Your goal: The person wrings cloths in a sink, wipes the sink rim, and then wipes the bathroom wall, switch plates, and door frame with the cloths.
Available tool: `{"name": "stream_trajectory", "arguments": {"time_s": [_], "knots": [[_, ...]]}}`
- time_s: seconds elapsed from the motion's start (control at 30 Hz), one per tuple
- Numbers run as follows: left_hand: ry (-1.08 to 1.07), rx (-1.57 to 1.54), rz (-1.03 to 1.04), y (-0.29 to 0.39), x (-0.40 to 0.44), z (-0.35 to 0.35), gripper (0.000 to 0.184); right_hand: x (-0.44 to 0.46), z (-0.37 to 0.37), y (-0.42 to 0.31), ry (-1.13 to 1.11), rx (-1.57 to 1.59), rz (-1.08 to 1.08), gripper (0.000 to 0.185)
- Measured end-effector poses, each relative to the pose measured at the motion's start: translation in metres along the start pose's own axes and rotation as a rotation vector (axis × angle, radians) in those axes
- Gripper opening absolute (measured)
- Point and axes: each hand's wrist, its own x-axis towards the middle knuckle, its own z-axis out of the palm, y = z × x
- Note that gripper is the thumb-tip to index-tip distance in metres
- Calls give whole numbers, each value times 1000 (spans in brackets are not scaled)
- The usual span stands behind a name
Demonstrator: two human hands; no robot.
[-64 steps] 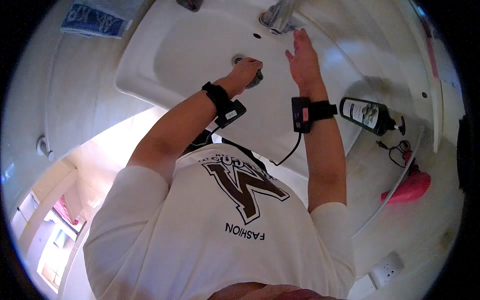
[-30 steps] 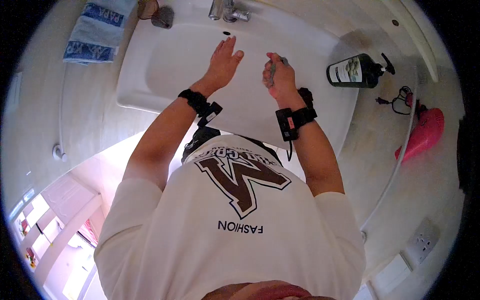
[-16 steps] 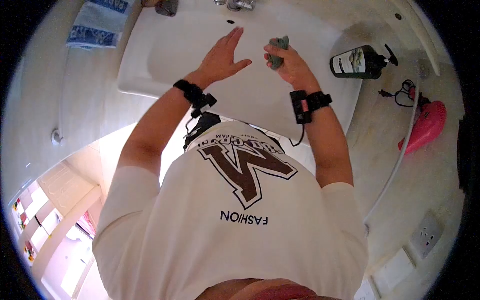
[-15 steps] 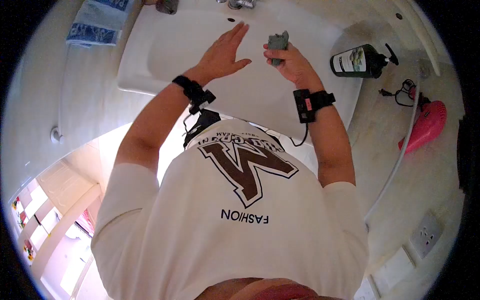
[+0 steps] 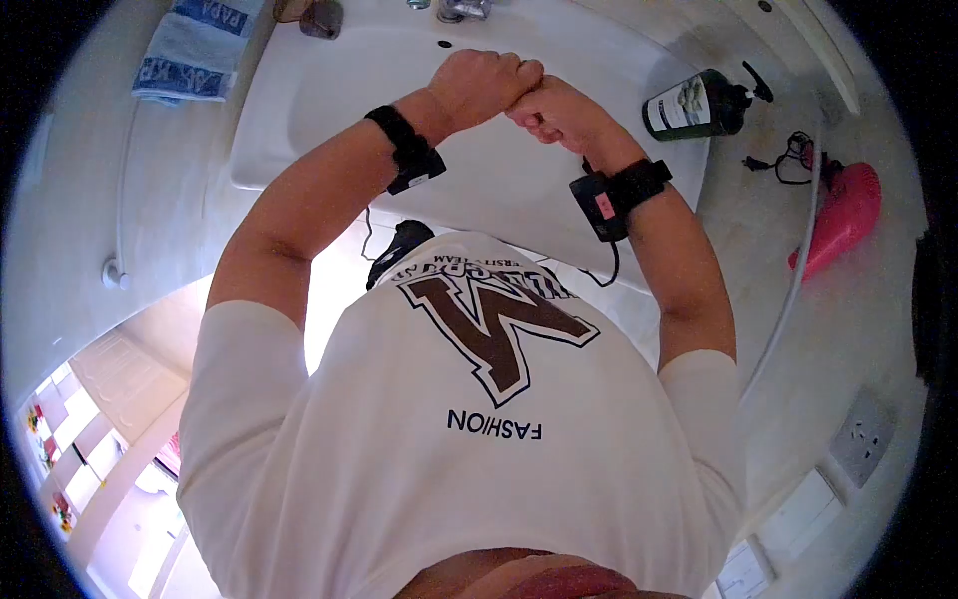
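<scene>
Sink (image 5: pixel 289 130), white, occupies the far side of the scene. Towel (image 5: pixel 208 48), blue and white, is positioned far left. Hair dryer (image 5: pixel 844 215), red, is at right. Pump bottle (image 5: pixel 696 104), dark with a pale label, is at the sink's right side. Over the sink, left hand (image 5: pixel 477 88) and right hand (image 5: pixel 564 112) touch. Fingers of both hands are clenched; whether they enclose an item cannot be determined.

Left hand (image 5: pixel 477 88) and right hand (image 5: pixel 569 114) curled, touching.
</scene>
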Motion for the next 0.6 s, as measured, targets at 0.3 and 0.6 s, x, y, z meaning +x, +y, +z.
{"name": "stream_trajectory", "arguments": {"time_s": [0.3,0.6], "knots": [[-181,-244,-227,-3,0,13,25,5,37,-9,645,-1151,-145,42],[-560,-1032,-492,-31,0,11,46,10,25,-3,683,-1371,-402,42]]}}
